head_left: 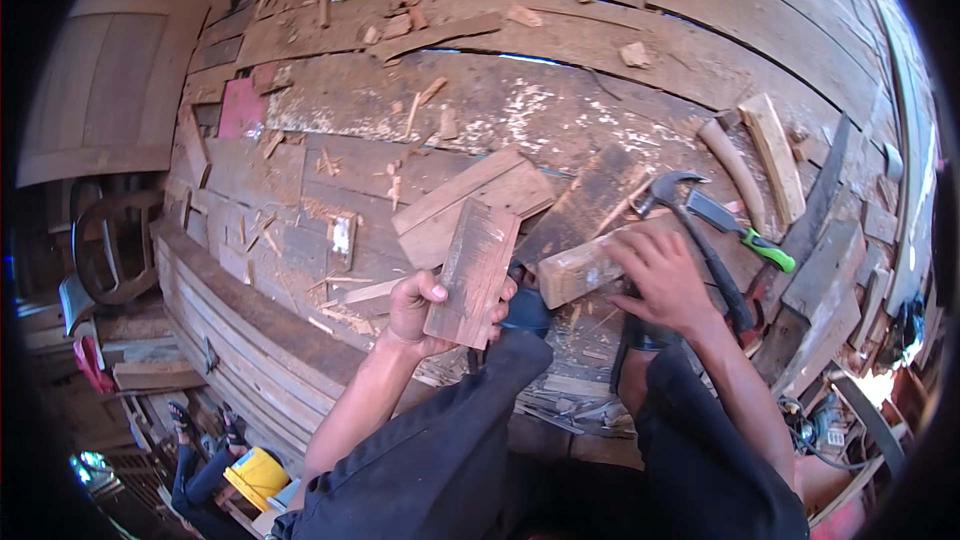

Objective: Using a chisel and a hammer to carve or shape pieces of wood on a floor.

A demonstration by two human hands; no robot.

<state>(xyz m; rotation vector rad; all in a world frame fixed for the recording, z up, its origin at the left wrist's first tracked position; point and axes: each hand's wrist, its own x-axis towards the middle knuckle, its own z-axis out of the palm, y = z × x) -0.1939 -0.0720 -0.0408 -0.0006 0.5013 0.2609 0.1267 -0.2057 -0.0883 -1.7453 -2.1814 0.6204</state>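
Note:
My left hand (420, 305) grips a small rectangular wooden board (472, 265) upright in front of my left knee. My right hand (650, 275) is open, fingers spread just over a pale wooden block (565, 282); whether it touches is unclear. Beside that hand lie a claw hammer (715, 255) and a green-handled chisel (770, 246). Behind the held board are a flat grooved board (430, 202) and a dark stained plank (590, 190).
A curved piece (735, 165), wood offcuts (775, 160) and a long saw-like blade (830, 165) lie rightward. Stacked beams (250, 330) line the left. A power tool (825, 425) is lower right. Another person's legs (195, 480) and a yellow bucket (255, 480) show lower left.

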